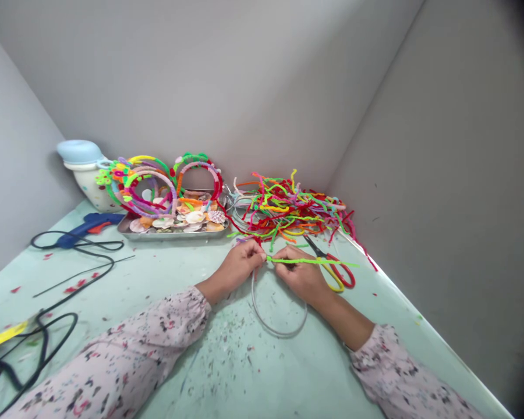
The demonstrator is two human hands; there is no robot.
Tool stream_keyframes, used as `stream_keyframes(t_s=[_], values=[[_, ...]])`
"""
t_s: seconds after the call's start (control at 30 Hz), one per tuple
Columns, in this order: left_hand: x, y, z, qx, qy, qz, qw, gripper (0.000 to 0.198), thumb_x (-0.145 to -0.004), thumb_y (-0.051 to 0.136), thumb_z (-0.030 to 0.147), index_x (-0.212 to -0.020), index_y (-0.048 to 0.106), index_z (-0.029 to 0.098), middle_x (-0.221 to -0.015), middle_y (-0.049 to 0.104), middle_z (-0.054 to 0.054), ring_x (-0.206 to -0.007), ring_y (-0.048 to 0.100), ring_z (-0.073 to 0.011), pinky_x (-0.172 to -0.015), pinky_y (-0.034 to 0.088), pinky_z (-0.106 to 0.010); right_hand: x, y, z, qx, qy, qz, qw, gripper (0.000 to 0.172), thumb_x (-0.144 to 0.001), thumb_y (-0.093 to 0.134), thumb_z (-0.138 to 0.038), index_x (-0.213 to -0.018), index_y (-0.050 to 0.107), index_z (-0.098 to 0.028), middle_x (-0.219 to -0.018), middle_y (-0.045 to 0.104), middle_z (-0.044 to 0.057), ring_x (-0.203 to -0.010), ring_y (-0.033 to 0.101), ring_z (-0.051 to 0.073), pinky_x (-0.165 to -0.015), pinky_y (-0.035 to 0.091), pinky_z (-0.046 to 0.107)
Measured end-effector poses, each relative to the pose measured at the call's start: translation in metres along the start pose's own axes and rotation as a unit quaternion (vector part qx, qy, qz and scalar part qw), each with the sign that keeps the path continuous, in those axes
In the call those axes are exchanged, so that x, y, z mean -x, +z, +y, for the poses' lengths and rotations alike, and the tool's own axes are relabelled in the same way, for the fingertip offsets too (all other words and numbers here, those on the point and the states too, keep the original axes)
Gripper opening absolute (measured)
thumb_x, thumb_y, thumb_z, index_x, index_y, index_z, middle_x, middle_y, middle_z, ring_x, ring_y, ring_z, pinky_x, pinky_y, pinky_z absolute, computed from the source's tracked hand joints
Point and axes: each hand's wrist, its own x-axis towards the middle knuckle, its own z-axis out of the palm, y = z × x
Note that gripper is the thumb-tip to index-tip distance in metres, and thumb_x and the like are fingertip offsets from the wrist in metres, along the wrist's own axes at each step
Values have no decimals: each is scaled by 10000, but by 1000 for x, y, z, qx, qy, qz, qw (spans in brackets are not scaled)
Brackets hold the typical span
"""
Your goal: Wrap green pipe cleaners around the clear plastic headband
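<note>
A bright green pipe cleaner [317, 262] stretches sideways from between my fingertips, its free end pointing right. My left hand [240, 265] is closed in a pinch at its left end, where it meets a thin grey headband [280, 334]. The headband's bare curve hangs towards me below both hands, and a bit of reddish covering shows near the left fingers. My right hand [301, 273] is closed too, with curled fingers at the green pipe cleaner; its fingertips are partly hidden. Just right of that hand lie scissors [338, 272] with red and yellow handles.
A tangled pile of coloured pipe cleaners [283, 206] lies behind my hands. Left of it, a metal tray [174, 235] holds shells and wrapped headbands [151, 192]. A blue glue gun [81, 230] with a black cord [107, 270] and a blue-lidded container [85, 174] are farther left.
</note>
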Motion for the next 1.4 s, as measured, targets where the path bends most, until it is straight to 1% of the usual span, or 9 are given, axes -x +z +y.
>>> stream_keyframes(t_s=[0.13, 0.37, 0.6, 0.8, 1.0, 1.17, 1.3, 1.33, 1.4], values=[[0, 1, 3, 21, -1, -4, 1000, 181, -785, 572, 314, -737, 498, 156, -592, 472, 48, -459, 437, -64, -446, 360, -186, 1, 1, -1, 21, -17, 11, 1000, 144, -793, 511, -109, -798, 611, -212, -763, 614, 24, -772, 564, 170, -717, 422, 275], [1, 2, 7, 25, -11, 8, 1000, 177, -775, 577, 311, -742, 510, 151, -607, 483, 45, -445, 430, -58, -439, 359, -190, 2, 2, 1, 18, -30, 21, 999, 135, -805, 515, -128, -841, 610, -217, -806, 606, 29, -796, 562, 172, -734, 426, 279], [1, 1, 4, 14, -7, -1, 1000, 150, -788, 556, 300, -764, 514, 158, -634, 488, 40, -456, 440, -66, -439, 367, -197, 2, 1, 2, -6, -24, 12, 1000, 134, -800, 519, -115, -788, 610, -213, -784, 602, 33, -771, 562, 169, -713, 434, 281], [0, 1, 1, -2, -6, 6, 1000, 159, -780, 563, 308, -750, 522, 157, -610, 486, 42, -471, 436, -66, -456, 348, -186, 3, 4, 7, -25, -41, 5, 999, 138, -772, 548, -109, -819, 619, -219, -818, 621, 42, -788, 579, 178, -722, 455, 292], [-1, 0, 0, 2, -9, 10, 1000, 144, -771, 560, 295, -744, 528, 157, -611, 500, 39, -474, 439, -68, -460, 347, -187, 4, 4, 7, 0, -42, -13, 999, 144, -766, 553, -109, -830, 608, -225, -858, 622, 41, -810, 588, 177, -727, 459, 285], [-1, 1, 3, 20, -15, 7, 1000, 118, -766, 546, 272, -743, 525, 158, -617, 509, 36, -449, 442, -69, -441, 348, -195, 5, 4, 5, 4, -45, -16, 999, 164, -769, 538, -105, -862, 602, -223, -877, 621, 44, -835, 587, 177, -737, 456, 279], [-1, 0, 5, 45, -14, 3, 999, 103, -766, 537, 255, -744, 511, 158, -606, 514, 44, -409, 442, -62, -430, 336, -200, 6, 2, 3, -29, -35, -18, 999, 177, -786, 534, -129, -909, 617, -225, -888, 625, 50, -801, 576, 175, -723, 454, 289], [-1, 0, 6, 48, -15, 1, 999, 103, -764, 540, 255, -746, 511, 158, -604, 517, 45, -406, 443, -61, -431, 336, -199, 6, 2, 4, -47, -24, -21, 998, 163, -792, 540, -145, -909, 621, -223, -882, 625, 50, -784, 574, 173, -711, 453, 290], [-2, 0, 5, 48, -19, -6, 999, 113, -761, 549, 263, -750, 514, 156, -601, 523, 43, -408, 448, -60, -436, 341, -198, 7, 3, 6, -105, 22, -27, 994, 115, -815, 545, -194, -901, 617, -216, -831, 625, 41, -737, 576, 165, -678, 457, 289]])
